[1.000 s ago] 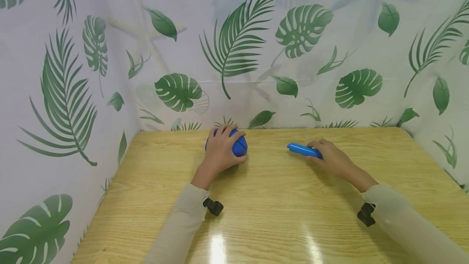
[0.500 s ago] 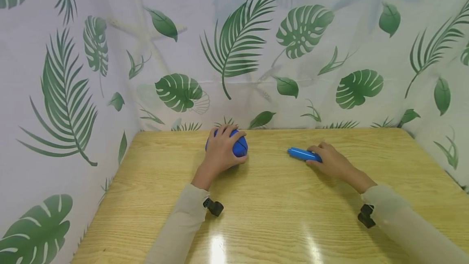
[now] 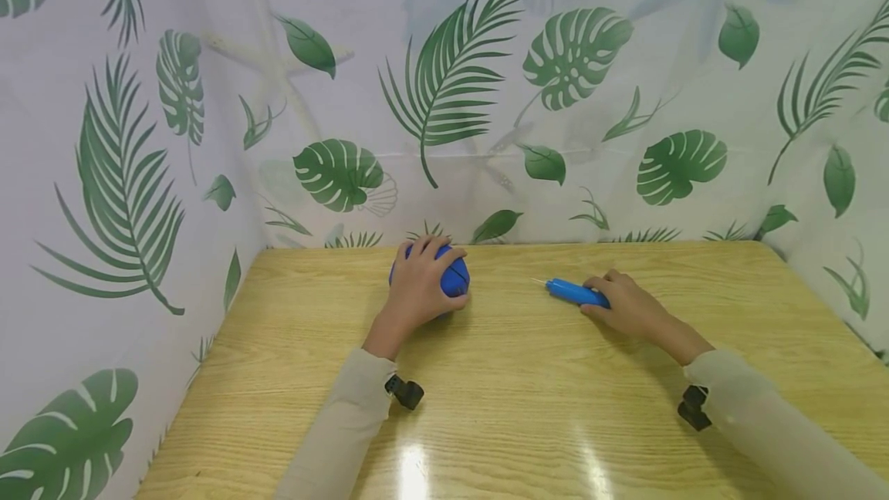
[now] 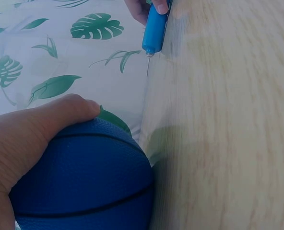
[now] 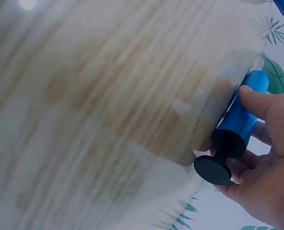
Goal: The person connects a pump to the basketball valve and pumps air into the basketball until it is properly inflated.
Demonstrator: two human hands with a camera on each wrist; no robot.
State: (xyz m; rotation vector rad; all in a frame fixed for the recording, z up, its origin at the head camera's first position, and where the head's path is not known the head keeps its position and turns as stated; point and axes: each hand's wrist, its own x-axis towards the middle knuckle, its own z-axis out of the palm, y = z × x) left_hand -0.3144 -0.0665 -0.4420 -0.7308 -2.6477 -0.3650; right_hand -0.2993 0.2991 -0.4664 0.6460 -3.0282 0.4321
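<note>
A small blue basketball (image 3: 454, 278) with black seams rests on the wooden table (image 3: 500, 384), near its far edge. My left hand (image 3: 417, 280) grips it from above, fingers spread over the top and thumb along its right side. To the right, my right hand (image 3: 628, 303) holds a blue ball pump (image 3: 572, 292) by its rear part, low over the table. A thin needle (image 4: 148, 66) sticks out of the pump's front end, pointing left toward the ball but apart from it. In the right wrist view the pump's black handle (image 5: 213, 169) shows at the back.
A white cloth (image 3: 472, 207) with green leaf prints hangs behind the table and along both sides. Each wrist carries a small black camera (image 3: 404, 390). Light reflects off the table's front part.
The pump and my right hand have shifted slightly down, toward me. The needle at the pump's tip shows more plainly now. My left hand and the basketball have stayed in place.
</note>
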